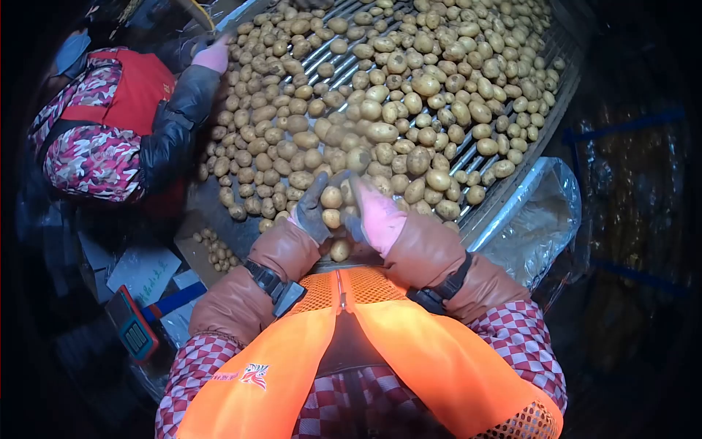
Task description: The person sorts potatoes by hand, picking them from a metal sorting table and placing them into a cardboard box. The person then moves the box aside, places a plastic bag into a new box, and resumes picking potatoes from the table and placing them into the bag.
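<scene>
My left hand (313,208), in a grey and pink work glove, curves along the left side of a few potatoes (331,218) at the near edge of the sorting table. Facing it, my right hand (374,218) wears a similar glove, its fingers bent around the other side of these potatoes. The two hands nearly meet at the fingertips, cupping the potatoes between them. Another potato (340,250) lies just below, close to my body. Many loose potatoes (439,179) spread over the metal rollers (468,150) beyond my hands.
At the left, a co-worker in a red vest (150,91) reaches a gloved hand (212,56) toward the potatoes. A box of small potatoes (217,252) stands left of me, near papers (144,274) and a red device with a display (134,333). Clear plastic (530,219) lies at the right edge.
</scene>
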{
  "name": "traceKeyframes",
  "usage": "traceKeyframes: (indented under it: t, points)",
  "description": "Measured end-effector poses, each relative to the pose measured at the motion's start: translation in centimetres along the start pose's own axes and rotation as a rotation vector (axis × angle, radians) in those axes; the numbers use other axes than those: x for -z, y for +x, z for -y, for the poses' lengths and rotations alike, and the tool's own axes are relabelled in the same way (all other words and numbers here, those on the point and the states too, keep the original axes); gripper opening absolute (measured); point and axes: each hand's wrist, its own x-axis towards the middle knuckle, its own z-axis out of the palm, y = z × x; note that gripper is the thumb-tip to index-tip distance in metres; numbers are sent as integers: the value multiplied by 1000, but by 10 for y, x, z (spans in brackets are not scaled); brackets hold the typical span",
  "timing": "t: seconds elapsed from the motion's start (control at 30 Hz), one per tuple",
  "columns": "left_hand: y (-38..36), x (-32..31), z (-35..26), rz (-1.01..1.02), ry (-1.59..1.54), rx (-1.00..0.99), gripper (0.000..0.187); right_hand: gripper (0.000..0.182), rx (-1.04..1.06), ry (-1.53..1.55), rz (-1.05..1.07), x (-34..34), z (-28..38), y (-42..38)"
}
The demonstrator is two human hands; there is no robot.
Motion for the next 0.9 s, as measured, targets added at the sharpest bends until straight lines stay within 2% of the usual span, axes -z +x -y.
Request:
traceKeyframes:
  t: [0.07,0.1,0.13,0.17,0.2,0.23,0.27,0.3,0.33,0.4,0.43,0.47,0.5,0.57,0.6,0.67,0.7,0.77,0.8,0.83,0.87,0.9]
  points:
    - [-7,6,0,-89,-18,-75,65,48,-38,112,168,16,16,5]
    - [-12,9,0,-31,-22,-59,67,45,-118,160,344,37,20,16]
    - [-19,10,-2,27,-27,-43,68,40,-174,250,324,54,15,29]
    - [-26,9,-3,85,-32,-31,70,36,-221,281,155,72,4,44]
    - [-34,1,1,40,-15,-125,72,32,-255,209,-44,88,-10,60]
    - [-38,4,3,25,3,-164,71,30,-269,-36,-166,102,-29,83]
    - [-43,7,2,9,25,-203,71,29,-316,-307,-187,112,-50,107]
    - [-49,12,1,-9,48,-242,71,34,-360,-606,-167,114,-74,132]
    - [-61,29,-4,49,-23,-253,65,43,-338,-697,-58,114,-92,146]
    - [-78,12,-10,-190,-181,-481,58,44,-427,-774,33,106,-94,158]
    - [-100,39,-20,-61,-124,-471,56,45,-469,-814,78,102,-93,161]
    - [-122,57,-29,-50,3,-642,58,46,-510,-849,122,98,-92,166]
    - [-142,36,-34,-474,-74,-703,58,52,-494,-822,144,99,-94,167]
    - [-179,53,-50,-578,-72,-853,44,66,-450,-770,173,112,-104,175]
    - [-193,77,-55,-691,103,-870,41,70,-401,-786,143,106,-124,181]
    - [-240,178,-65,-778,515,-793,38,73,-423,-782,185,109,-123,184]
    - [-249,202,-71,-890,563,-740,41,75,-438,-786,205,113,-123,185]
    - [-236,231,-66,-1136,389,-516,48,80,-417,-620,158,121,-131,187]
    - [-222,237,-54,-1232,205,-445,51,72,-337,-584,71,120,-148,183]
    - [-203,245,-27,-1262,-92,-543,59,64,-347,-105,24,113,-199,191]
    - [-183,153,-15,-1459,429,-331,59,56,-360,373,-27,107,-250,198]
    - [-174,159,4,-1505,1128,-327,56,50,-423,631,-46,116,-178,163]
